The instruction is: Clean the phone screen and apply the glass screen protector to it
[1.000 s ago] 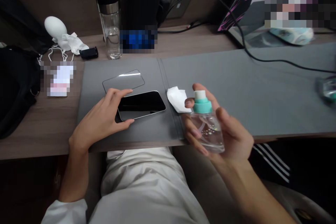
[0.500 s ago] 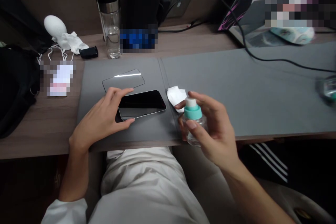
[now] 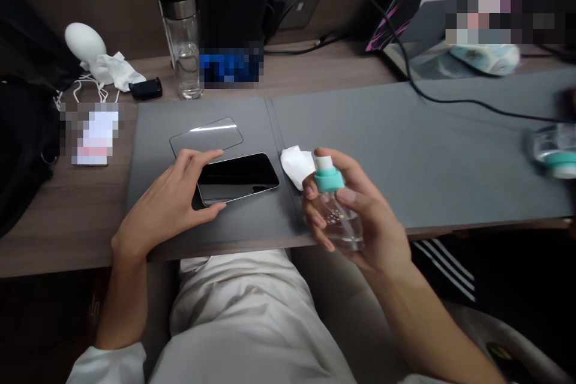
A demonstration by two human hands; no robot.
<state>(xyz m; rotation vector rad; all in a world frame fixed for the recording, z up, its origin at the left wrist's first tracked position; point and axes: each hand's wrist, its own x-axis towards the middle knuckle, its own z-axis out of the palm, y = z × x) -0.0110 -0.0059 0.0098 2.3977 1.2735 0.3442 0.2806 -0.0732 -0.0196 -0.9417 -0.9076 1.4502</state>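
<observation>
Gray mat (image 3: 405, 162) on the wooden surface (image 3: 54, 240): my left fingers (image 3: 195, 159) bracket the smartphone (image 3: 238, 179), holding it still, with a glass screen protector (image 3: 206, 134) just beyond it; my right fingers (image 3: 348, 195) grip a spray bottle (image 3: 342, 222) upright to its right, past a white wipe (image 3: 294, 167).

A personal desk workspace, whether home or office cannot be told: beyond the grey desk mat (image 3: 405, 156) on the wood-laminate tabletop (image 3: 67, 240) stand a glass water bottle (image 3: 184, 54) and a wall socket (image 3: 292, 6).

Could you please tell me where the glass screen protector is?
Head view: the glass screen protector lies left on the grey mat, just beyond the phone at the left hand.
</observation>
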